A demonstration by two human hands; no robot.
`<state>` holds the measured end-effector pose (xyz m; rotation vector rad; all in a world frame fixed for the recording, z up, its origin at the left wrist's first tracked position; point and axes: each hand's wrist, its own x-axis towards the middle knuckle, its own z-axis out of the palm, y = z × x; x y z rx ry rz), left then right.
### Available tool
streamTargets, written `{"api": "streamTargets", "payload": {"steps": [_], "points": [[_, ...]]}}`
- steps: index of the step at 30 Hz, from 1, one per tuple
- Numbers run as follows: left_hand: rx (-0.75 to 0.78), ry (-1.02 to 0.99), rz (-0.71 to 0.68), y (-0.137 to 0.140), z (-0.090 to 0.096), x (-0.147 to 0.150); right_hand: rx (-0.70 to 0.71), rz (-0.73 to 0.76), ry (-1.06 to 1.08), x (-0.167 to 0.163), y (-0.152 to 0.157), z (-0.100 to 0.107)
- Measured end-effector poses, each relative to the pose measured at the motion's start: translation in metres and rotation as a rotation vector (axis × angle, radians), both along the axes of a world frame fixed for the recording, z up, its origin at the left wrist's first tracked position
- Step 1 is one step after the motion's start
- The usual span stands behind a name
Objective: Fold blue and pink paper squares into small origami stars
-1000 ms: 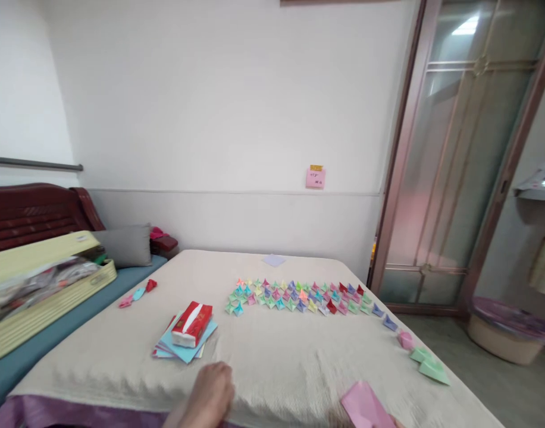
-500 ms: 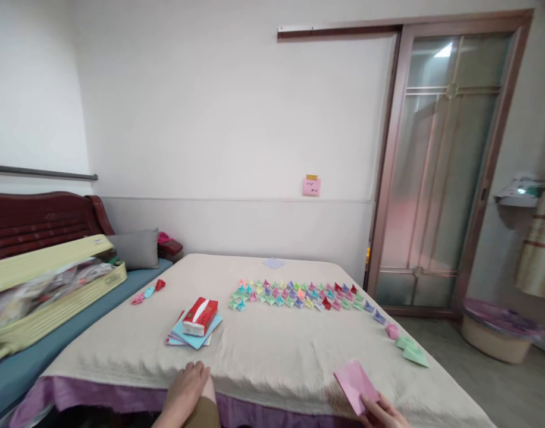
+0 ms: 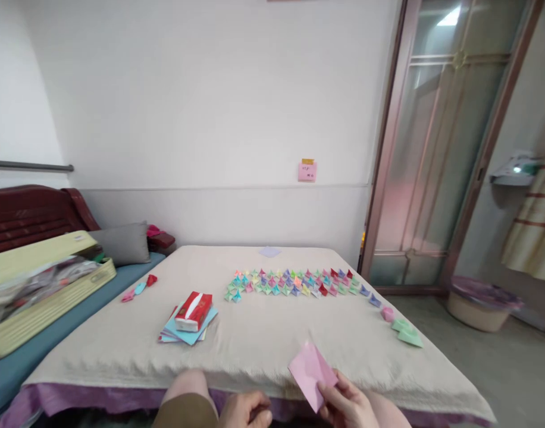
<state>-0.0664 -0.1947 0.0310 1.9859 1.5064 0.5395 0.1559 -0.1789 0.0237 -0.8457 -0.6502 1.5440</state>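
My right hand (image 3: 346, 404) pinches a square of pink paper (image 3: 312, 374) between thumb and fingers, in front of the table's near edge. The paper is tilted and shows faint crease lines. To its left, my left hand (image 3: 246, 410) is low at the bottom of the view with fingers curled and nothing visible in them. Beyond the hands, several rows of small folded paper pieces (image 3: 290, 284) in many colours stand on the cream cloth (image 3: 254, 339). Larger folded green paper pieces (image 3: 407, 334) and a pink one (image 3: 387, 314) lie along the right edge.
A red tissue pack (image 3: 193, 311) rests on a stack of coloured paper sheets (image 3: 171, 334) at the left. Farther left are small red, blue and pink paper pieces (image 3: 140, 288). A pale purple sheet (image 3: 270, 251) lies at the back. An open yellow case (image 3: 53, 297) is beside the table.
My left hand has left my knee and moved right, toward the other hand. My right hand has brought the pink paper leftward. The camera view has shifted slightly.
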Motion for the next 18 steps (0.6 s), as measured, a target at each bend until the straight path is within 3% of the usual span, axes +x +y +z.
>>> {"api": "streamTargets", "payload": {"steps": [3,7,11,18], "points": [[0.003,-0.06,-0.027,-0.012,0.006,0.006,0.037,-0.023,-0.017,0.001,-0.016,0.014],[0.016,-0.255,0.058,-0.022,0.008,-0.016,0.021,-0.057,-0.006,0.012,-0.034,0.027],[0.026,-0.325,0.126,-0.019,0.008,-0.031,0.036,-0.063,-0.009,0.013,-0.037,0.032],[-0.024,-0.415,-0.132,-0.008,0.016,0.0,0.059,0.016,0.022,0.006,-0.023,0.029]]}}
